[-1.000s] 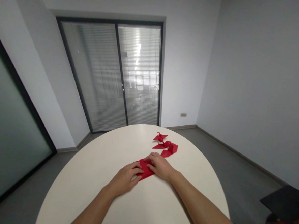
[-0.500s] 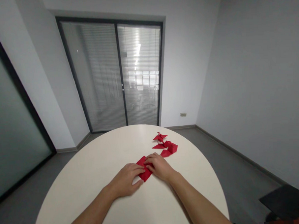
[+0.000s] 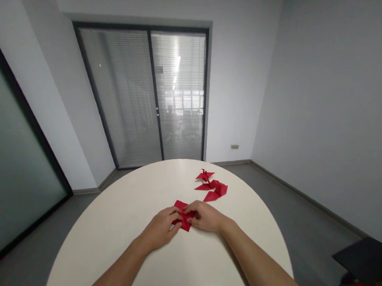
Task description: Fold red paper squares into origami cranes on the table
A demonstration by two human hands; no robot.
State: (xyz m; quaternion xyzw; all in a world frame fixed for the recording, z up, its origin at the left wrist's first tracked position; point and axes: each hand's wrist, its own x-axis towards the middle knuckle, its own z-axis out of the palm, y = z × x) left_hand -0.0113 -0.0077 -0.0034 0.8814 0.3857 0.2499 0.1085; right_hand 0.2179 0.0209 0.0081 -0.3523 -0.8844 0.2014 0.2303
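A folded piece of red paper (image 3: 182,208) lies on the round white table (image 3: 124,216) in front of me. My left hand (image 3: 162,228) pinches its near left side with fingers curled. Facing it from the right, my right hand (image 3: 206,216) pinches the same paper, fingertips meeting those of the left. Both hands rest on the tabletop, and the paper's near part is hidden beneath the fingers.
Several folded red paper figures (image 3: 211,187) sit farther back on the table's right. Beyond the table is a glass door with blinds (image 3: 152,98). A dark chair (image 3: 369,259) stands at the lower right, off the table's edge.
The red paper has been folded smaller and turned. Both hands have drawn together and now pinch it, where earlier they lay flat pressing on it.
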